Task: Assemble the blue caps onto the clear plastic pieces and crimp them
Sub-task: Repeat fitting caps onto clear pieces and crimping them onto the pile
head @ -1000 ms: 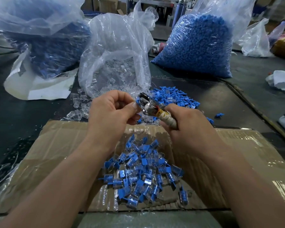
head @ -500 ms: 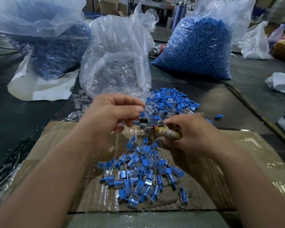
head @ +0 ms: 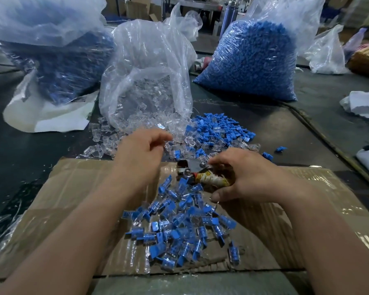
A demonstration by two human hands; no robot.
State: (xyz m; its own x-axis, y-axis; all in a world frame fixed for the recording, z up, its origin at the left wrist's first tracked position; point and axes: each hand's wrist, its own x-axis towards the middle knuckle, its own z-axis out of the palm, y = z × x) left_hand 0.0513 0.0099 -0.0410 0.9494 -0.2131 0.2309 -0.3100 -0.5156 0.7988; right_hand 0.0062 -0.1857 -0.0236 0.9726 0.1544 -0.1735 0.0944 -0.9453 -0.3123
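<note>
Gripping the taped crimping tool (head: pixel 208 178), the right hand (head: pixel 249 177) sits above the cardboard (head: pixel 73 188). Left hand (head: pixel 139 154) hangs over loose clear pieces (head: pixel 107 141) beside the blue caps (head: pixel 219 128), fingers blurred, hold undeterminable.

No text, label, brand, number or sign can be read anywhere in view. Pale marks show on a blue cap (head: pixel 130 214) at the left edge of the pile on the cardboard, but they are too blurred to make out.
</note>
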